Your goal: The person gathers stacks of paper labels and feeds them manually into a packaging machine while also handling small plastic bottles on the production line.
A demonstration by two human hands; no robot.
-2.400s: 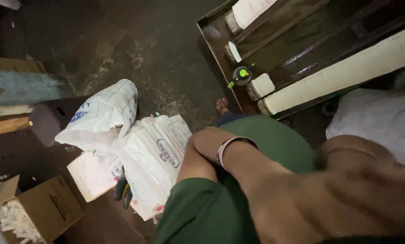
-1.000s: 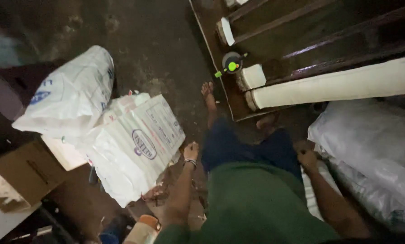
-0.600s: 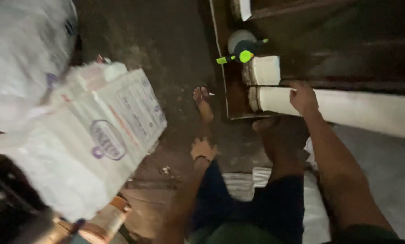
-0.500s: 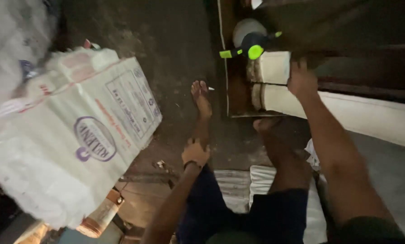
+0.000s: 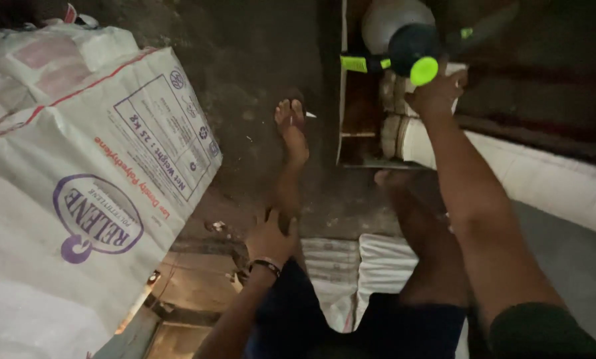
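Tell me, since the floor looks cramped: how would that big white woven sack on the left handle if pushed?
The white sack bulges full, so it is probably heavy and would drag rather than slide. Its woven skin looks floppy, likely sagging when lifted.

The right hand (image 5: pixel 436 93) has moved up from the white roll (image 5: pixel 544 179) to just under the dark tool with the bright green cap (image 5: pixel 414 56). The left hand (image 5: pixel 271 239), earlier by the floor, now rests on the left shin, and the white sack (image 5: pixel 92 193) fills more of the view.

Dim, dark, gritty concrete floor (image 5: pixel 245 80)
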